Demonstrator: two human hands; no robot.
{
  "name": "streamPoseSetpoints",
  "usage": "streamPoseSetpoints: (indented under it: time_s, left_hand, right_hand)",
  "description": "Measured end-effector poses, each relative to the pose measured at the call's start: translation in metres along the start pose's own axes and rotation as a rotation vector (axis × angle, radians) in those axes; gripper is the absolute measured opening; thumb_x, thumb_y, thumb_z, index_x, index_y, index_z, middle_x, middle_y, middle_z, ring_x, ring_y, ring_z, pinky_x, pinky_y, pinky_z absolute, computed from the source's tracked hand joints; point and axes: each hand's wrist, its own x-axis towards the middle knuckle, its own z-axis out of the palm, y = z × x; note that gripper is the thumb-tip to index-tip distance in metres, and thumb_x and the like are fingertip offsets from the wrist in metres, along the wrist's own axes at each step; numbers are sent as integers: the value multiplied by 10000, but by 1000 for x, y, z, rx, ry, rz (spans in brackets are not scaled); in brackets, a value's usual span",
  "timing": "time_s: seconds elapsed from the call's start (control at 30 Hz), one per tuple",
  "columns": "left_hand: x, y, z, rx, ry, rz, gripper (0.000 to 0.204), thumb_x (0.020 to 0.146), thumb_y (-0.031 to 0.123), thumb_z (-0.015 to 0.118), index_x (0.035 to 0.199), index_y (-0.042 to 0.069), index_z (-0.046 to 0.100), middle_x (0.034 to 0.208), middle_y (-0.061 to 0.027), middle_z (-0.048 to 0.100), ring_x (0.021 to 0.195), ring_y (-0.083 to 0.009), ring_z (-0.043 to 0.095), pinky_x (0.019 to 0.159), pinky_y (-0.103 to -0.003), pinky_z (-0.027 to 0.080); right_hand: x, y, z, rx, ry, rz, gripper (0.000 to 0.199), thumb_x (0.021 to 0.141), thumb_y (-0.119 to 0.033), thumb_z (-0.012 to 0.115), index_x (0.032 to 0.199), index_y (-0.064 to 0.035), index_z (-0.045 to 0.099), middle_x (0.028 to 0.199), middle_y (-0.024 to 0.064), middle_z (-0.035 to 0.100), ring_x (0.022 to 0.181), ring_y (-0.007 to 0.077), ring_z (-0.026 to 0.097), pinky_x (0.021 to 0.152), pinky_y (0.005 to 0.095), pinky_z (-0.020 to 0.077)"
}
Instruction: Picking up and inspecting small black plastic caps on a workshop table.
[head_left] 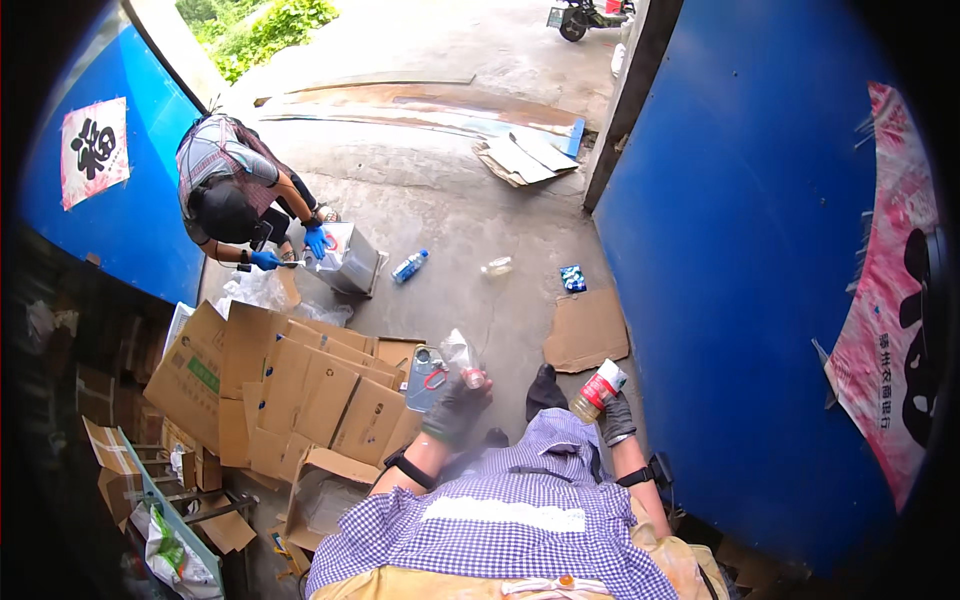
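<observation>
My gloved left hand [458, 410] is curled around the near end of a clear bottle [458, 350], which points away from me. My gloved right hand [618, 420] grips a tilted, red-labelled bottle [594, 393] along its left side; the bottles are well apart.

the left hand [458, 411] and right hand [617, 424] are gloved in dark grey. the plastic bottle [458, 350] is clear; the labelled bottle [597, 391] is yellowish with red and white. the garment [400, 540] is checked violet-blue and white, the cardboard [310, 400] brown, the door [740, 250] blue, the poster [112, 168] pinkish white with black, a co-worker's glove [317, 241] bright blue.
</observation>
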Motion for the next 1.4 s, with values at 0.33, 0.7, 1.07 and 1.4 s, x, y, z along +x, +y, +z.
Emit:
streamPoseSetpoints:
  time_s: [0.33, 0.7, 1.07, 1.4]
  left_hand:
    - [186, 34, 5, -581, 40, -8, 166, 810, 237, 601, 828, 79, 553, 833, -39, 556, 838, -190, 513, 808, -336, 416]
    - [345, 180, -28, -160, 308, -87, 168, 771, 143, 616, 872, 41, 528, 756, -30, 525, 680, -127, 504, 622, -270, 435]
    - [488, 385, -133, -102, 218, -61, 241, 717, 132, 630, 932, 64, 546, 773, -16, 528, 647, -95, 473, 566, -227, 382]
    - [624, 501, -183, 35, 297, -160, 222, 690, 144, 613, 881, 56, 544, 701, -10, 512, 604, -113, 479, 554, -234, 398]
  right_hand:
    - [252, -111, 64, -130, -104, 46, 463, 742, -171, 671, 1140, -52, 467, 992, 38, 557, 918, 171, 547, 826, 314, 441]
    - [392, -194, 349, -83, -741, 273, 649, 667, -375, 716, 1152, -34, 452, 1037, 68, 550, 978, 184, 533, 875, 323, 424]
    - [531, -161, 568, -103, -872, 439, 842, 584, -480, 748, 1208, -27, 409, 1076, 84, 545, 990, 198, 544, 882, 342, 428]
    - [661, -201, 696, -390, -954, 302, 744, 624, -481, 712, 1159, -15, 490, 1080, 79, 555, 1015, 180, 516, 902, 305, 384]
